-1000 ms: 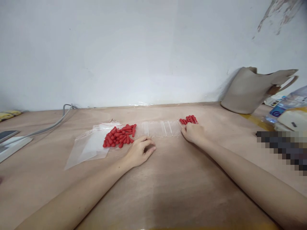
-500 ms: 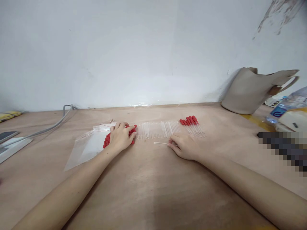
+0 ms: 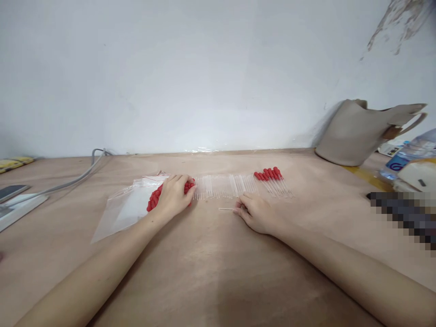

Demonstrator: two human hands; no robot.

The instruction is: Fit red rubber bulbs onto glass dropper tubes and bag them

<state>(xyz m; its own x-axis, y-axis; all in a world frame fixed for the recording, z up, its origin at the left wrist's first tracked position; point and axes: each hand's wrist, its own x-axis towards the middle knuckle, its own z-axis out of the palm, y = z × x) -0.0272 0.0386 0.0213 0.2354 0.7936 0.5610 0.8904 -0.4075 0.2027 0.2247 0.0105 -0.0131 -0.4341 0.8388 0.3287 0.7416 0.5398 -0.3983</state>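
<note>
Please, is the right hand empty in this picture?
No, the right hand holds a thin tube at its fingertips, with one end sticking out toward the left.

On the table [image 3: 190, 281], tubes [image 3: 237, 184] lie between bulbs [image 3: 155, 200] on the left and droppers [image 3: 271, 174] on the right.

Soft light on pale wall [image 3: 204, 77], faint sheen on tabletop [image 3: 199, 268] — pixelated patch [image 3: 405, 220] at right

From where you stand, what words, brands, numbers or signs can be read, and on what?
No words or numbers are legible.
Clear bottle: a round swirl sign on its blue label; any lettering is too blurred.
Small box: dark marks, too small to read.
</note>
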